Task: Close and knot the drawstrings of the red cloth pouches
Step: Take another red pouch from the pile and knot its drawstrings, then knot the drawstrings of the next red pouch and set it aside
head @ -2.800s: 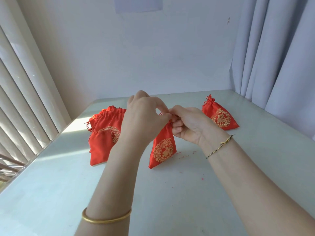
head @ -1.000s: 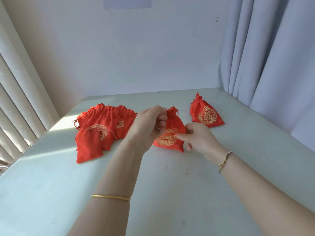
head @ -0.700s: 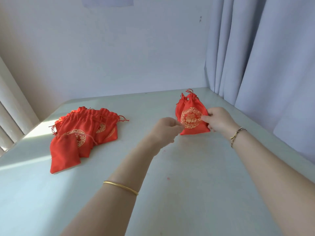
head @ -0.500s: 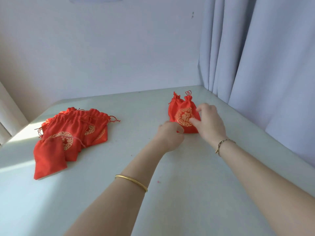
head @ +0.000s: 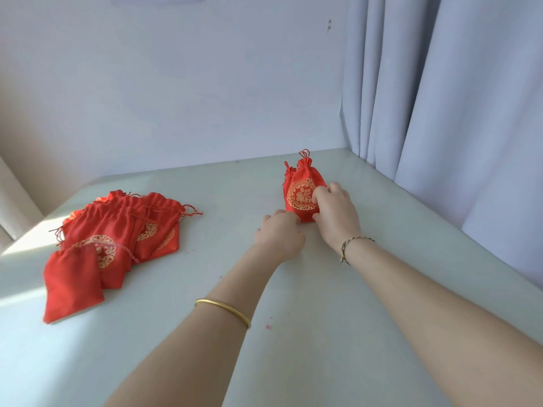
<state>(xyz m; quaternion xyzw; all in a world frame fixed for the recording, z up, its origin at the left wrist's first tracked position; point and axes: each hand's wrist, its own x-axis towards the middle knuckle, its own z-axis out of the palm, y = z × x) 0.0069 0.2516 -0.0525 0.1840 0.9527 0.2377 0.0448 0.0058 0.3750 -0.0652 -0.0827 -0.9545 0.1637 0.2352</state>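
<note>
A knotted red pouch (head: 301, 191) with a gold emblem lies at the back right of the table, on top of a second knotted red pouch (head: 288, 170) whose tied neck peeks out behind it. My right hand (head: 335, 212) grips the top pouch's right edge, fingers on its face and thumb under its lower corner. My left hand (head: 279, 233) is curled just beside the pouch's lower left corner, with nothing visible in it. A pile of red pouches (head: 126, 224) with loose drawstrings lies at the left, one small plain pouch (head: 72, 282) in front.
The pale table (head: 308, 333) meets a white wall at the back. Grey curtains (head: 455, 113) hang along its right edge. Sunlight falls on the table's left side. Tiny red thread scraps (head: 268, 326) lie between my forearms.
The pouch I was tying at the centre has been carried right and laid on the other knotted pouch. My left hand let go and curled up. The view turned right.
</note>
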